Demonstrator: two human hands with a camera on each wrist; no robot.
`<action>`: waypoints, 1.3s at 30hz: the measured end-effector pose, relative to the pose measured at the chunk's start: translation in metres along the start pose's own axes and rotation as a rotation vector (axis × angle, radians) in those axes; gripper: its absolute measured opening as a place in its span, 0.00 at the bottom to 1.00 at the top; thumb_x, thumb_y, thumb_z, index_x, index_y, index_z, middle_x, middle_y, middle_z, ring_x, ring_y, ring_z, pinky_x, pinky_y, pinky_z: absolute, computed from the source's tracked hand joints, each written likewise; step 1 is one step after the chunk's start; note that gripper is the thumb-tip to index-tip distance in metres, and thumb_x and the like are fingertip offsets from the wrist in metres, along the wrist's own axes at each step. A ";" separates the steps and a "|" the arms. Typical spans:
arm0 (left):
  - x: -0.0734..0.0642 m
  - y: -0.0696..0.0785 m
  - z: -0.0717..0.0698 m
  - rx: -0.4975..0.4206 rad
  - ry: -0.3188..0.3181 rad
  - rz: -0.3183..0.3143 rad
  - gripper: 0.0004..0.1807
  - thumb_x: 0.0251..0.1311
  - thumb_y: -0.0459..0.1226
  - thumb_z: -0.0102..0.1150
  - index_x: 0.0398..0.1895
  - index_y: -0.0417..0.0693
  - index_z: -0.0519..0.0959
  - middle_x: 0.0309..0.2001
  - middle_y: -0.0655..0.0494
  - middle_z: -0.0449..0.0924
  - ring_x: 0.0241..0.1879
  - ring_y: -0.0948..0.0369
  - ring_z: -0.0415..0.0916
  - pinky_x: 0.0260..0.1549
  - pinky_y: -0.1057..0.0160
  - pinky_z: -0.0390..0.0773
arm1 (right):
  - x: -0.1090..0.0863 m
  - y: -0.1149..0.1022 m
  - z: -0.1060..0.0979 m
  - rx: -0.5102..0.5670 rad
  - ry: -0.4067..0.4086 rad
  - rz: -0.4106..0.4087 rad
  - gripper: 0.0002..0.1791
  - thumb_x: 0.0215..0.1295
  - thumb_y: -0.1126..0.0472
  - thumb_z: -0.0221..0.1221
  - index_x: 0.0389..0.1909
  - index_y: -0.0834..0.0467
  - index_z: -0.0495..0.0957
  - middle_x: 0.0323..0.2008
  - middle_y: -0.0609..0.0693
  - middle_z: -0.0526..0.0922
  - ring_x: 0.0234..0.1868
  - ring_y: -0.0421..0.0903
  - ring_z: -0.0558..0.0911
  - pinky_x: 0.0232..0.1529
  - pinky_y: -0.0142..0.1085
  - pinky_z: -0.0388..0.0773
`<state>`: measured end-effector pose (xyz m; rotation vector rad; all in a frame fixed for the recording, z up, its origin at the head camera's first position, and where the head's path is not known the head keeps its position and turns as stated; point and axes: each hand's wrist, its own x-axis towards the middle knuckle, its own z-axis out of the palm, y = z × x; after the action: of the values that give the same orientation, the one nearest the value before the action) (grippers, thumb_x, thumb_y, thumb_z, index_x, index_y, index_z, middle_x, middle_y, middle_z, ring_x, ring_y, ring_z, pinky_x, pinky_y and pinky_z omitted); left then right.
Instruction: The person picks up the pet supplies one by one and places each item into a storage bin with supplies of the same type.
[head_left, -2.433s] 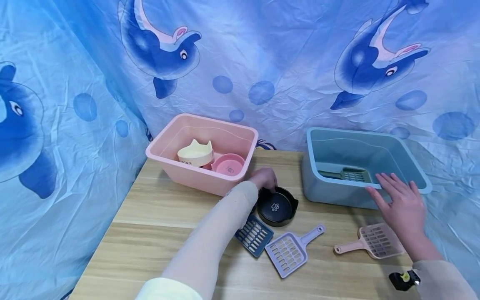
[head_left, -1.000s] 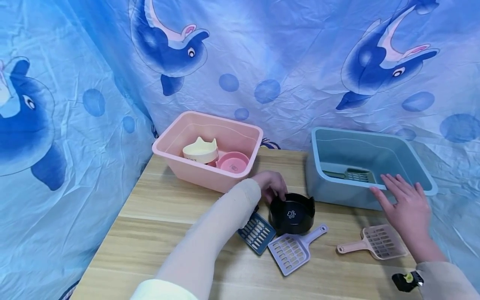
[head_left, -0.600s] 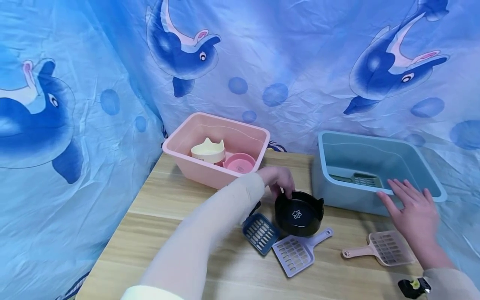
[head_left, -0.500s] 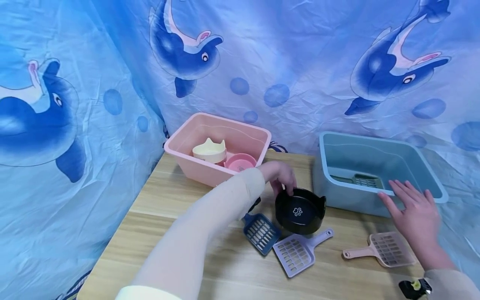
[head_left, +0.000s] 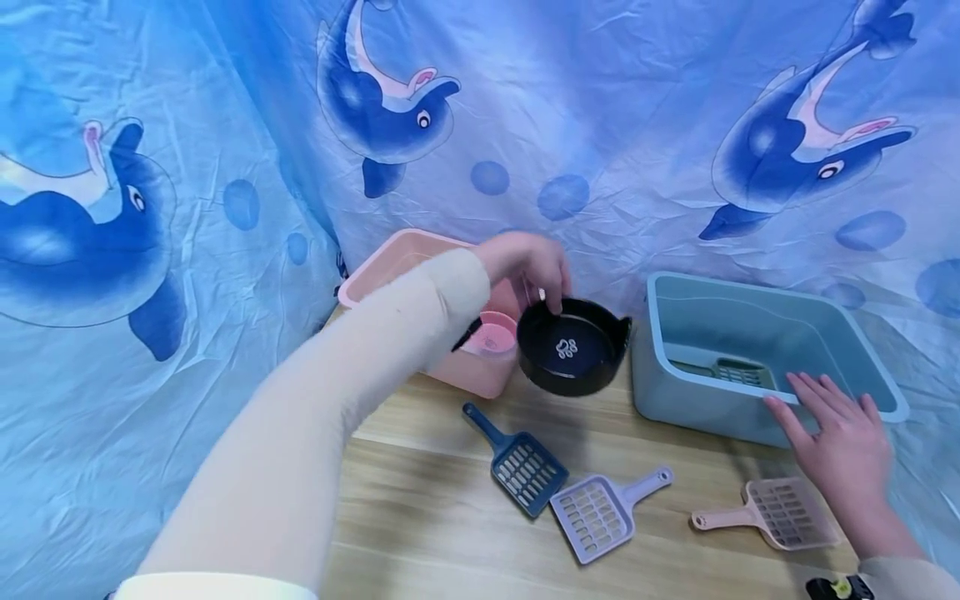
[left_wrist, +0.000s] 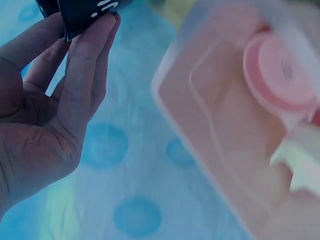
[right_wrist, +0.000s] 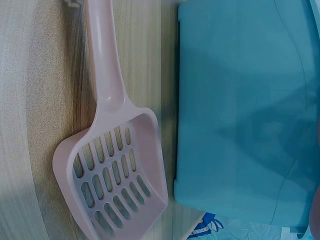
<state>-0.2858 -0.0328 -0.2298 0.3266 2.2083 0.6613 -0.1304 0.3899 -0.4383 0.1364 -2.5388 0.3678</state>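
Note:
My left hand point(head_left: 536, 262) pinches the rim of a black cat-eared pet bowl point(head_left: 573, 367) between thumb and fingers. The bowl, a white paw print inside it, hangs above the table between the two bins. Just left of it is the pink bin point(head_left: 472, 375), partly covered by my sleeve. Inside, the left wrist view shows a pink bowl point(left_wrist: 282, 70) and a cream cat-eared bowl point(left_wrist: 302, 160). My right hand point(head_left: 843, 450) rests on the near rim of the blue bin point(head_left: 697, 404), fingers extended. A dark green slotted litter scoop point(head_left: 738, 372) lies in that bin.
On the wooden table point(head_left: 420, 508) lie a navy litter scoop point(head_left: 510, 446), a lilac litter scoop point(head_left: 618, 496) touching or close beside it, and a pale pink litter scoop point(head_left: 753, 508) below the blue bin. A blue dolphin-print curtain point(head_left: 600, 100) hangs behind.
My left hand has gripped the black bowl, lifted it off the table and carried it up toward the pink bin. The navy scoop's handle is uncovered. My right hand stays at the blue bin.

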 end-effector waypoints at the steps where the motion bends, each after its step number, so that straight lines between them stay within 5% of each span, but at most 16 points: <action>1: -0.005 -0.001 -0.008 0.002 0.012 0.003 0.24 0.70 0.25 0.64 0.68 0.41 0.79 0.63 0.40 0.80 0.53 0.47 0.84 0.49 0.55 0.90 | -0.001 0.000 0.000 -0.009 -0.010 0.008 0.34 0.74 0.45 0.66 0.71 0.62 0.77 0.65 0.71 0.78 0.77 0.64 0.69 0.84 0.60 0.46; 8: -0.029 -0.028 -0.054 -0.004 0.126 -0.018 0.18 0.73 0.28 0.62 0.64 0.39 0.81 0.61 0.42 0.82 0.58 0.46 0.84 0.49 0.55 0.90 | -0.002 0.003 0.000 -0.026 0.012 0.003 0.33 0.74 0.46 0.67 0.69 0.64 0.78 0.64 0.72 0.78 0.75 0.67 0.71 0.83 0.62 0.48; 15: -0.020 -0.070 -0.077 -0.084 0.236 -0.068 0.19 0.73 0.27 0.60 0.66 0.38 0.79 0.62 0.40 0.81 0.58 0.44 0.85 0.49 0.54 0.90 | -0.005 0.005 -0.002 -0.032 0.047 -0.010 0.34 0.74 0.43 0.65 0.67 0.64 0.79 0.62 0.71 0.80 0.74 0.67 0.73 0.83 0.62 0.50; 20: -0.001 -0.097 -0.075 -0.165 0.298 -0.104 0.23 0.73 0.26 0.59 0.69 0.36 0.76 0.65 0.36 0.79 0.58 0.41 0.86 0.47 0.54 0.90 | -0.009 0.007 -0.002 -0.030 0.042 0.006 0.34 0.74 0.41 0.65 0.68 0.65 0.79 0.63 0.71 0.79 0.74 0.67 0.72 0.83 0.63 0.49; 29: 0.033 -0.125 -0.060 -0.149 0.397 -0.223 0.12 0.70 0.26 0.61 0.54 0.28 0.81 0.53 0.36 0.86 0.39 0.48 0.90 0.49 0.51 0.90 | -0.009 0.005 0.002 -0.027 0.065 0.001 0.33 0.73 0.42 0.66 0.66 0.64 0.81 0.61 0.71 0.81 0.72 0.68 0.74 0.82 0.63 0.51; 33: 0.043 -0.133 -0.057 -0.119 0.403 -0.251 0.11 0.71 0.28 0.61 0.52 0.30 0.82 0.52 0.37 0.86 0.35 0.51 0.90 0.50 0.53 0.90 | -0.005 0.006 0.004 -0.025 0.066 -0.001 0.33 0.73 0.43 0.67 0.66 0.64 0.81 0.62 0.71 0.81 0.72 0.67 0.74 0.82 0.63 0.51; 39: 0.058 -0.147 -0.054 -0.124 0.374 -0.272 0.08 0.71 0.28 0.59 0.48 0.31 0.83 0.47 0.40 0.84 0.31 0.54 0.88 0.34 0.61 0.90 | 0.002 0.006 0.004 -0.009 0.038 -0.005 0.33 0.72 0.45 0.68 0.68 0.62 0.80 0.63 0.70 0.80 0.74 0.66 0.73 0.83 0.61 0.50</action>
<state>-0.3672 -0.1488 -0.3182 -0.1749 2.4866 0.7501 -0.1353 0.3941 -0.4419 0.1314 -2.5019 0.3535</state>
